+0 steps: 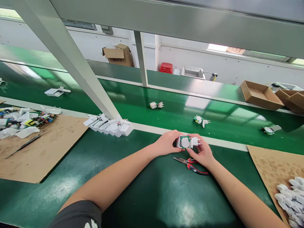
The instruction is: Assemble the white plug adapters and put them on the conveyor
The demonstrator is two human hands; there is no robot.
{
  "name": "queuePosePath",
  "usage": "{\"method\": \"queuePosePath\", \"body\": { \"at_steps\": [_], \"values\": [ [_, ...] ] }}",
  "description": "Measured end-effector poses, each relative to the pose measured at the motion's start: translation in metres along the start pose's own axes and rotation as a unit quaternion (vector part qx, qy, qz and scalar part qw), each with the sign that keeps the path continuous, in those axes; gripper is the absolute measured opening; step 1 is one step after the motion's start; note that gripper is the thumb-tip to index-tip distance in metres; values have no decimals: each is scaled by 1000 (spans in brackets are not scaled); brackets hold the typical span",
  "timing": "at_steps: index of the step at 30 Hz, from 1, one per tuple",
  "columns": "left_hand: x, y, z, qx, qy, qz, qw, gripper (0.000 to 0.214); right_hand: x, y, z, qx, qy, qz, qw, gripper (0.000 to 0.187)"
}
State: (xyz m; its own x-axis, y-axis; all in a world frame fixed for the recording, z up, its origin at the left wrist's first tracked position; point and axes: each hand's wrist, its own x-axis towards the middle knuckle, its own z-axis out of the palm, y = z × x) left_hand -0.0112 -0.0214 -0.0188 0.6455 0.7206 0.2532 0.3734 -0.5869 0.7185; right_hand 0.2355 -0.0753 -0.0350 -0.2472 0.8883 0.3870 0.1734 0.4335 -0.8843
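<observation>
My left hand [165, 143] is closed on a white plastic charger housing [179, 142]. In my right hand [203, 154] is a green circuit board [189, 138] with a round white disc on it, joined to a white two-pin plug piece [195, 141]. Board and housing meet between both hands; how deep the board sits inside I cannot tell. Just below the hands, red-handled long-nose pliers [190, 164] lie on the green bench. To the left, a row of white housings [110, 125] with plug pieces stands along the bench's back edge.
Several board-and-plug pieces, one nearest the hands [198, 119], lie on the green conveyor belt [173, 115]. Cardboard at left bears assorted boards [26, 118] and tweezers [27, 144]; cardboard at right bears white parts [291, 198]. A slanted metal post [78, 69] rises at left.
</observation>
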Motion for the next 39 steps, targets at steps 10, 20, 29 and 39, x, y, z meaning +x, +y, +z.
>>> {"method": "queuePosePath", "body": {
  "at_steps": [10,20,29,39],
  "values": [
    [1,3,-2,11,-9,-1,1000,63,-1,2,1,9,-1,-2,1000,54],
    [0,1,-1,25,-5,4,1000,61,1,2,1,-21,0,-27,999,50],
    [0,2,-1,23,-5,5,1000,61,3,1,2,-26,-1,-33,999,47],
    [0,2,-2,28,-6,6,1000,62,1,3,2,-33,0,-29,999,48]
  ]
}}
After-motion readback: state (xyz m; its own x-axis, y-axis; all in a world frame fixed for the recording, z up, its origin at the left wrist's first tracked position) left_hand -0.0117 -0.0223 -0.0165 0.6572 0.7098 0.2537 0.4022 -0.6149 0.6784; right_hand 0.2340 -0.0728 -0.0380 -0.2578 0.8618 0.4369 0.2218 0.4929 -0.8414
